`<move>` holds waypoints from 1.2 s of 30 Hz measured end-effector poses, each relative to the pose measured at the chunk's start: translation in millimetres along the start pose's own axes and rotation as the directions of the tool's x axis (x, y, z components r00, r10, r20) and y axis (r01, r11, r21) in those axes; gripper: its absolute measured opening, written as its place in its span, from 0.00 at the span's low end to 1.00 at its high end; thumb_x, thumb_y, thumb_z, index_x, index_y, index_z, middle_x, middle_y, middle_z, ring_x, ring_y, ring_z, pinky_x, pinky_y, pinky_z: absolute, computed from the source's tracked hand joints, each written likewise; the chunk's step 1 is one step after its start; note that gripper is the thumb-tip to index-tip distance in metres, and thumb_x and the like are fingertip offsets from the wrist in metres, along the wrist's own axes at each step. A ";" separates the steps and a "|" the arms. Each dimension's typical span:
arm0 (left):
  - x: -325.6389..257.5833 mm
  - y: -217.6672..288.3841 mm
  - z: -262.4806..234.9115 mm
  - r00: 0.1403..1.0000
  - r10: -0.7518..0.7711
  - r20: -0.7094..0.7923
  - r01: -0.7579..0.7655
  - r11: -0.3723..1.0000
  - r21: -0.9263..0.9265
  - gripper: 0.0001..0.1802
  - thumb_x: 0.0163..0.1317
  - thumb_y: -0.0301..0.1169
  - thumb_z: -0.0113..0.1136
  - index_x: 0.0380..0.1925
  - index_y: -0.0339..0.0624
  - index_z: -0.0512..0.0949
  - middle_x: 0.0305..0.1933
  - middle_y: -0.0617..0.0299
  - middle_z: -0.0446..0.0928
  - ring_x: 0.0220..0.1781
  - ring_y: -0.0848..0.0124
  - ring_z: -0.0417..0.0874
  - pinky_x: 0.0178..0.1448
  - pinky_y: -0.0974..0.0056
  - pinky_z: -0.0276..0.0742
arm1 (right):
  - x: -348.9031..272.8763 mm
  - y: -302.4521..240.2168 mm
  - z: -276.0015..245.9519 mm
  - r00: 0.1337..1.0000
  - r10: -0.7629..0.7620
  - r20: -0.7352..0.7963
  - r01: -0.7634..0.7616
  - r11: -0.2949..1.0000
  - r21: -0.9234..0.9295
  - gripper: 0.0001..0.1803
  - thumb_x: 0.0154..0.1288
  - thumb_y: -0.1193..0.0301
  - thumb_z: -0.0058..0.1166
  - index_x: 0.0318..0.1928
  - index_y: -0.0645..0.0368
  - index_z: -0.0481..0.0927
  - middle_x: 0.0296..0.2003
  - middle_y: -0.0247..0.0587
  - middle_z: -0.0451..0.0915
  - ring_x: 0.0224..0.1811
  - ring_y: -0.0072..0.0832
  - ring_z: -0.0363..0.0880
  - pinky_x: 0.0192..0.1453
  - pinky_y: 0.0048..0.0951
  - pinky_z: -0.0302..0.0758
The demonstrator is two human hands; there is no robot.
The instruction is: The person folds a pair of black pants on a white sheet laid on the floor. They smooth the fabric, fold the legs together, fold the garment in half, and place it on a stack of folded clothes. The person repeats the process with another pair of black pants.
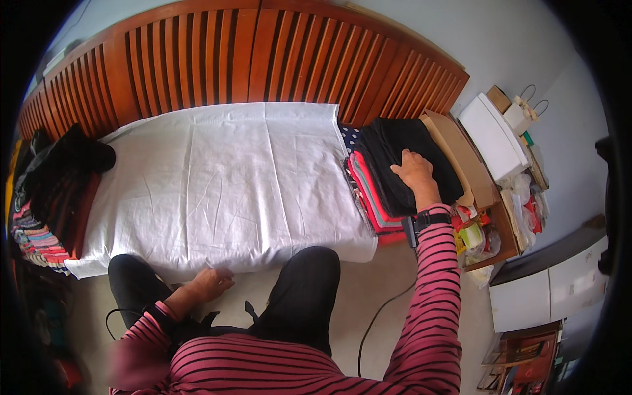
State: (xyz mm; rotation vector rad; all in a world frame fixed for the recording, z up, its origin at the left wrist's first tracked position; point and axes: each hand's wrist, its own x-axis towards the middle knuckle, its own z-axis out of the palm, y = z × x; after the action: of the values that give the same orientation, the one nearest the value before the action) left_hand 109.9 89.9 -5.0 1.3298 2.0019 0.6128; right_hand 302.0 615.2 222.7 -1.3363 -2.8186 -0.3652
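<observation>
Resting palm-down with fingers spread, the right hand is pressing on a folded black cloth topping a stack of folded red and grey fabrics at the right end of the white sheet-covered mattress. The left hand is lying loosely curled at the sheet's near edge, holding nothing. A pile of dark clothes is sitting at the left end, a brown cardboard box just beside the stack.

Pink-and-black striped long sleeves, black trousers — a black wristband on the right wrist
</observation>
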 end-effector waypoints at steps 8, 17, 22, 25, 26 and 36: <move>0.8 -2.7 1.6 1.000 -0.003 0.002 0.003 1.000 0.003 0.17 0.64 0.39 0.60 0.47 0.41 0.80 0.42 0.53 0.85 0.45 0.56 0.86 0.53 0.56 0.80 | 23.8 -11.4 16.1 0.994 -0.088 -0.072 0.079 0.990 -0.117 0.17 0.61 0.64 0.59 0.47 0.61 0.81 0.43 0.58 0.84 0.48 0.51 0.84 0.53 0.44 0.80; 1.2 -7.9 1.1 1.000 0.006 0.009 -0.005 0.999 -0.033 0.16 0.63 0.39 0.60 0.46 0.40 0.81 0.42 0.53 0.85 0.46 0.55 0.86 0.53 0.56 0.79 | 28.3 -8.4 2.1 0.977 0.210 -0.022 -0.203 0.962 0.184 0.18 0.62 0.65 0.54 0.48 0.62 0.82 0.50 0.60 0.81 0.54 0.53 0.81 0.60 0.47 0.77; 0.2 -9.2 2.4 1.000 -0.002 0.018 0.002 1.000 -0.029 0.17 0.63 0.39 0.60 0.46 0.40 0.81 0.42 0.52 0.85 0.46 0.55 0.85 0.53 0.55 0.79 | 35.0 -10.3 -6.4 0.953 0.267 -0.142 -0.240 0.953 0.185 0.17 0.64 0.65 0.54 0.48 0.63 0.81 0.48 0.61 0.82 0.53 0.54 0.81 0.58 0.48 0.78; 1.9 -10.5 3.8 0.999 0.029 0.020 -0.030 1.000 0.007 0.17 0.64 0.40 0.60 0.46 0.40 0.81 0.42 0.51 0.85 0.46 0.54 0.85 0.53 0.55 0.79 | 35.3 -12.0 -2.7 0.957 0.254 -0.137 -0.234 0.961 0.146 0.20 0.64 0.64 0.54 0.52 0.63 0.77 0.46 0.61 0.82 0.51 0.53 0.82 0.57 0.48 0.78; 3.0 -11.3 3.9 0.999 0.045 0.021 -0.045 0.998 0.031 0.18 0.64 0.40 0.60 0.47 0.40 0.81 0.42 0.51 0.85 0.46 0.54 0.85 0.53 0.54 0.79 | 34.1 -15.7 2.9 0.961 0.244 -0.131 -0.228 0.966 0.124 0.20 0.64 0.64 0.54 0.53 0.63 0.77 0.46 0.62 0.83 0.51 0.53 0.82 0.57 0.48 0.78; 1.5 -21.0 8.7 0.994 0.086 0.065 -0.087 0.996 0.015 0.17 0.65 0.40 0.59 0.47 0.41 0.81 0.46 0.50 0.83 0.48 0.52 0.84 0.54 0.53 0.79 | 16.6 17.1 9.8 0.989 -0.009 -0.150 0.052 0.956 0.288 0.37 0.66 0.42 0.50 0.66 0.53 0.71 0.67 0.51 0.68 0.69 0.51 0.66 0.69 0.61 0.62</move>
State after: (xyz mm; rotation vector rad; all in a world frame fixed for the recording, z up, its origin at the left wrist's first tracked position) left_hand 102.7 83.7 -25.7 1.4350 1.9110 0.5851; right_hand 305.4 640.4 218.4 -1.1552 -2.6443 -0.0412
